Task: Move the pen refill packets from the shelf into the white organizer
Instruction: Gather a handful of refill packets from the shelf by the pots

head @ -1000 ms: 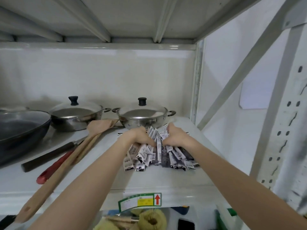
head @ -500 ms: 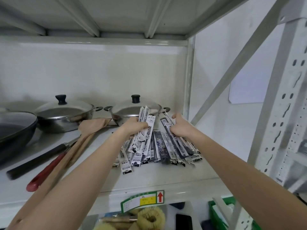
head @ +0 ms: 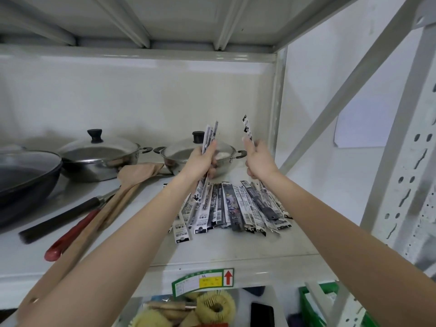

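A fan of long black-and-white pen refill packets (head: 232, 207) lies on the white metal shelf (head: 236, 251), right of centre. My left hand (head: 201, 161) is raised above the pile and grips a bundle of packets (head: 210, 135) that stands nearly upright. My right hand (head: 258, 160) is lifted beside it, shut on a thin packet (head: 247, 127) pointing up. The two hands are a little apart. No white organizer is in view.
Two lidded steel pots (head: 99, 154) (head: 188, 153) stand at the back, a dark wok (head: 26, 175) at the left. A wooden spatula (head: 122, 197) and a red-handled tool (head: 70, 234) lie left of the packets. A diagonal shelf brace (head: 342, 90) rises at right. Bins sit below.
Both hands rose from the pile, each lifting packets off the shelf and turning them upright. The rest of the fan stayed on the shelf.
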